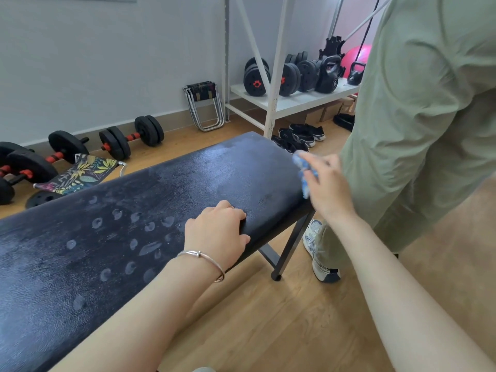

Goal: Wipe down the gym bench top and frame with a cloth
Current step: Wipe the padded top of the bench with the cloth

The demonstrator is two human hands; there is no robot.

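The gym bench top (112, 237) is a long black padded slab running from lower left to upper right, dusty grey with several fingerprint smudges. Its black metal frame leg (288, 251) shows under the near right end. My left hand (217, 232) rests on the near edge of the pad, fingers curled on top and thumb against the side. My right hand (326, 183) is blurred at the pad's right end corner and holds a blue cloth (303, 170) against that corner.
A person in green trousers (418, 130) and white sneakers (318, 253) stands close at the bench's right end. Dumbbells (128, 139) and a folded floral stool (80, 173) lie on the floor behind. A white rack (290, 100) holds weights and kettlebells; shoes sit beneath.
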